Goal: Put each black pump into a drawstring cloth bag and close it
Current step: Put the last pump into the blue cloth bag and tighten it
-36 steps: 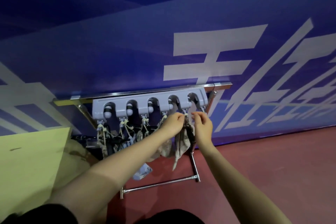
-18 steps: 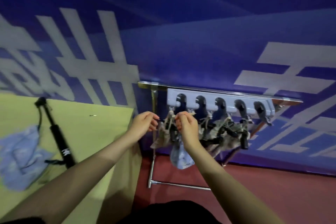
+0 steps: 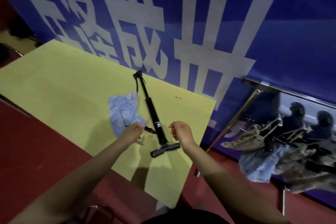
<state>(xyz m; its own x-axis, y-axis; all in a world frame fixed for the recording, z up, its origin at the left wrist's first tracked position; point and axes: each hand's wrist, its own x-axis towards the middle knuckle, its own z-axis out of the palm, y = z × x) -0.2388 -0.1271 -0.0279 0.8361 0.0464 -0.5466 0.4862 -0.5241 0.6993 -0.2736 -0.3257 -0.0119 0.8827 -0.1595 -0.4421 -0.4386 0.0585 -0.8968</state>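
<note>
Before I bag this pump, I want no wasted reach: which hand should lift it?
Probably the right hand: it hangs empty, close above the black pump near its T-handle. The left hand is over the blue floral bag.

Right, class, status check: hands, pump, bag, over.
Left hand at blue bag, grip unclear. Right hand curled, empty. Black pump unbagged on yellow table.

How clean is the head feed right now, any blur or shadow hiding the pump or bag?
Head view: dim; the black pump reads sharp on the yellow table; motion blur smears the left hand, the blue floral bag near it, and the hanging bags at right.
</note>
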